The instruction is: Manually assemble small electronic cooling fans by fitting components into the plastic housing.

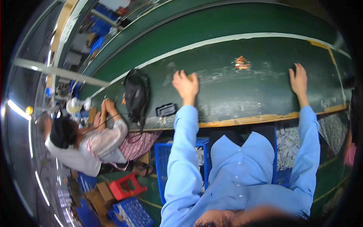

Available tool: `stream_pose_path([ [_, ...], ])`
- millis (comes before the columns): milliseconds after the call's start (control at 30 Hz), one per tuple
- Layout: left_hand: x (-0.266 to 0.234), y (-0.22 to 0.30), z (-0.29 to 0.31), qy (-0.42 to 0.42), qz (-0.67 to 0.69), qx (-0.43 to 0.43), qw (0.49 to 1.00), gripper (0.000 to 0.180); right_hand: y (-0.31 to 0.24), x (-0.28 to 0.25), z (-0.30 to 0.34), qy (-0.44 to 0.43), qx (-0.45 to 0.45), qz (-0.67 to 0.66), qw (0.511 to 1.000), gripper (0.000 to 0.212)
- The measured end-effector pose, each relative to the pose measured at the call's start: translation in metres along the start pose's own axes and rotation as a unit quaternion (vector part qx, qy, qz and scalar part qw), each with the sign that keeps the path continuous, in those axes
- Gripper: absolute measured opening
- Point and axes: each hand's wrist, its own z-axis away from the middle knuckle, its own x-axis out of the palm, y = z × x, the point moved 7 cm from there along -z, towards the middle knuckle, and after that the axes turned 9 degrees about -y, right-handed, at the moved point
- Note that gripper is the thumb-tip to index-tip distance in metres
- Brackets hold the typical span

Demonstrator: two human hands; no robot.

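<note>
Your left hand is over the dark green worktable, palm side down, fingers slightly spread. A small yellowish-brown piece shows between its thumb and fingers; you may be gripping it or only touching it, I cannot tell which. Your right hand is well apart on the other side, fingers extended and thumb away from them, nothing visible in its grasp.

Small pile of shiny copper-coloured pieces: on the tabletop between your two hands, a little farther from your body than either, touching neither. Individual pieces too small to make out.

Near your left hand, on its left and closer to you: a black-edged rectangular item, exact kind unclear. Farther left of that hand, a black bag lies on the table; beyond the bag, a seated co-worker has both forearms at the table edge. Below your left forearm and to its left, a blue plastic crate; farther left, a red plastic stool.
</note>
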Motion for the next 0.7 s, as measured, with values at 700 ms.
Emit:
stream_pose_path([
  [700, -0.001, -0.011, 0.002, 0.005, 0.018, -0.031, 0.999, 0.061, 0.020, 0.038, -0.002, -0.072, 0.034, 0.034, 0.996, 0.062],
])
